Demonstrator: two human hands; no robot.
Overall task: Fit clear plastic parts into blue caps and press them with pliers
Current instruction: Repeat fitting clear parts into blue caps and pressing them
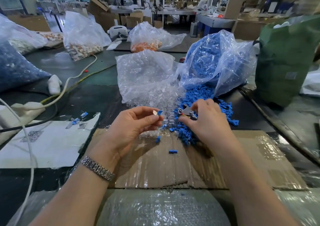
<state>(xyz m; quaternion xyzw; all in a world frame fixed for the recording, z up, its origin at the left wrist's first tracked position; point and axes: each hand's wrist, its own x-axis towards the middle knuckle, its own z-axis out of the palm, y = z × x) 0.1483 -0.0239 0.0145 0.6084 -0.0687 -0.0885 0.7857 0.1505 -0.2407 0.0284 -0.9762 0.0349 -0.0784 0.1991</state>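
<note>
At centre of the worktop (90,94), the left hand (131,128) pinches one blue cap (160,112) between thumb and forefinger, fingers curled, while at 3 o'clock of it the right hand (206,120) grips the pliers (186,113) over the spilled blue caps (207,94). Clear plastic parts (155,94) lie heaped at 12 o'clock of the left hand; whether one sits in the held cap cannot be told. Two finished-looking pieces (79,117) lie at 9 o'clock; judged against both full bags, nearly all remains.

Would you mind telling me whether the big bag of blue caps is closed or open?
Open. The bag of blue caps lies with its mouth toward the person, and caps have spilled out onto the table.
</note>
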